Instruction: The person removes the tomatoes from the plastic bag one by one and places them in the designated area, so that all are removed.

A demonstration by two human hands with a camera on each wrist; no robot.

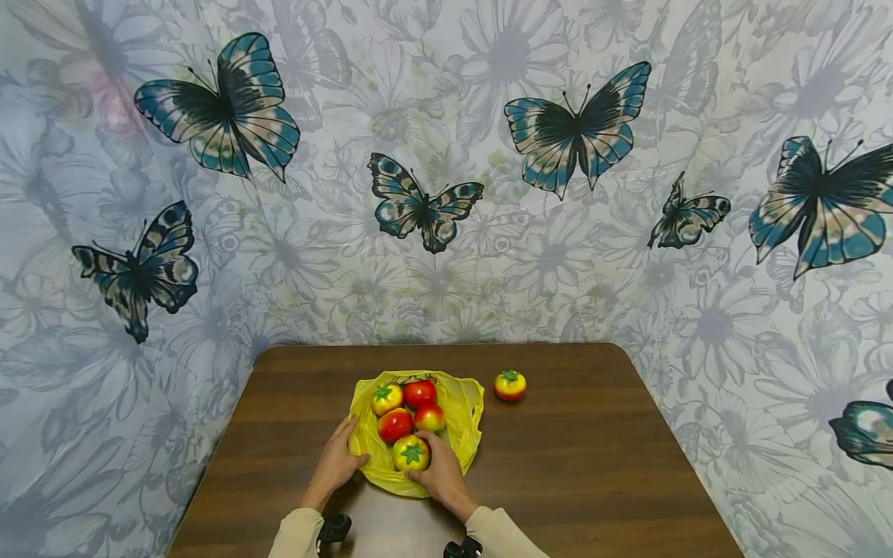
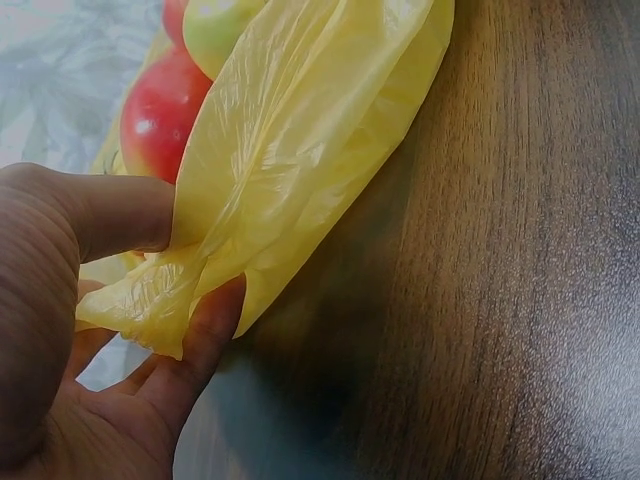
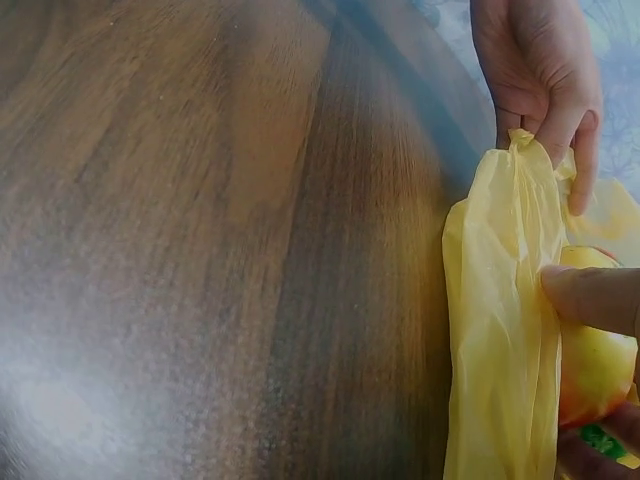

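Observation:
A thin yellow plastic bag [image 1: 460, 411] lies spread on the table, with several red and yellow tomatoes heaped in it. My left hand [image 1: 338, 463] is at the bag's left side; in the left wrist view its thumb and fingers pinch the crumpled edge of the bag [image 2: 300, 140]. At the front of the heap, my right hand [image 1: 443, 469] grips a yellow tomato [image 1: 410, 452] whose green leafy top faces up. The right wrist view shows the right thumb [image 3: 595, 297] over that tomato [image 3: 597, 365], right beside the bag's gathered rim.
One more red-and-yellow tomato [image 1: 510, 386] stands on the brown wooden table [image 1: 593, 449], to the right of the bag. A wall with butterfly wallpaper [image 1: 446, 294] rises behind the table's far edge and on both sides.

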